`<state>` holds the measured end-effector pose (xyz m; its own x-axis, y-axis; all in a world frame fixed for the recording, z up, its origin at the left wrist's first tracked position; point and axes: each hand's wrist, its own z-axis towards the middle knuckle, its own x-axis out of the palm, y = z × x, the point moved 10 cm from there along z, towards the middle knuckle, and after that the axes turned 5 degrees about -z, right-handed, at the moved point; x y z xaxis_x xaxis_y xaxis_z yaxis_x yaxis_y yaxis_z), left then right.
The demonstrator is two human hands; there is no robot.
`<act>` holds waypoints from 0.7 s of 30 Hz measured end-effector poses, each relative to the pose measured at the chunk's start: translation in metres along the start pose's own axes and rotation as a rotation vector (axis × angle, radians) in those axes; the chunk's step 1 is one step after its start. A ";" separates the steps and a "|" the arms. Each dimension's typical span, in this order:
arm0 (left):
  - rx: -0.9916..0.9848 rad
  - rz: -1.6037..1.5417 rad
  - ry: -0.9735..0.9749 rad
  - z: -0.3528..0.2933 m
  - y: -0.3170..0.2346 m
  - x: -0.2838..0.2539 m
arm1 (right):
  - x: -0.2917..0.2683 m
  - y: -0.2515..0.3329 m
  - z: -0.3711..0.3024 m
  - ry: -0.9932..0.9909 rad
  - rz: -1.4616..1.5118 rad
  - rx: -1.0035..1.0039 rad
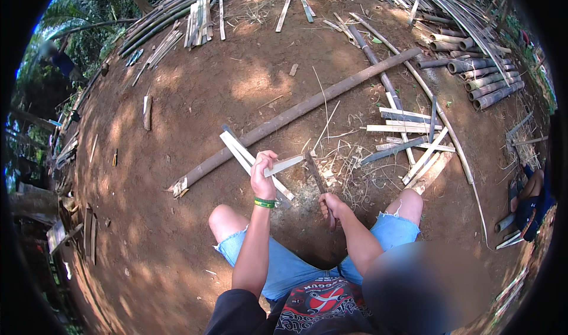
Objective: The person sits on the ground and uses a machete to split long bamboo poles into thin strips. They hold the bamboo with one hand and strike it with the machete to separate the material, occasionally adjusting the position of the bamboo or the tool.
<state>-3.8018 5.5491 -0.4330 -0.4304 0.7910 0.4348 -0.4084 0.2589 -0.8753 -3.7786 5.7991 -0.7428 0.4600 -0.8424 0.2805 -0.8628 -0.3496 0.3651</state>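
Left hand [262, 178] gripping pale bamboo strip [284, 165], right hand [331, 206] fisted on dark blade [315, 175] — over dirt ground [195, 98]

Two hands are at work: the left hand [262, 178] grips one bamboo strip [284, 165], the right hand [332, 206] one machete [315, 176]. One long bamboo pole [296, 113] crosses the dirt, with about six cut bamboo tubes [488, 81] stacked at right (loose slats too many to count).

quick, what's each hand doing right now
Left hand: closed around a bamboo strip, held up in front.
Right hand: closed on the handle of a long knife, blade against the strip.
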 end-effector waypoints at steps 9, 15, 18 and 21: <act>-1.426 -0.052 0.185 -0.155 0.128 -0.033 | -0.038 0.021 -0.015 -0.362 -0.303 -0.118; -1.320 -0.032 -0.165 -0.185 0.193 -0.009 | -0.050 0.067 -0.063 -0.657 -0.656 -0.388; -1.173 0.032 0.012 -0.184 0.173 -0.001 | -0.040 0.109 -0.114 -0.763 -0.886 -0.674; -1.039 0.024 0.042 -0.174 0.141 0.014 | -0.010 0.137 -0.172 -0.723 -1.011 -0.790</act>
<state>-3.7251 5.6928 -0.5873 -0.3928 0.8159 0.4242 0.5037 0.5769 -0.6430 -3.8654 5.8305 -0.5429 0.3766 -0.4816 -0.7914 0.2000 -0.7919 0.5770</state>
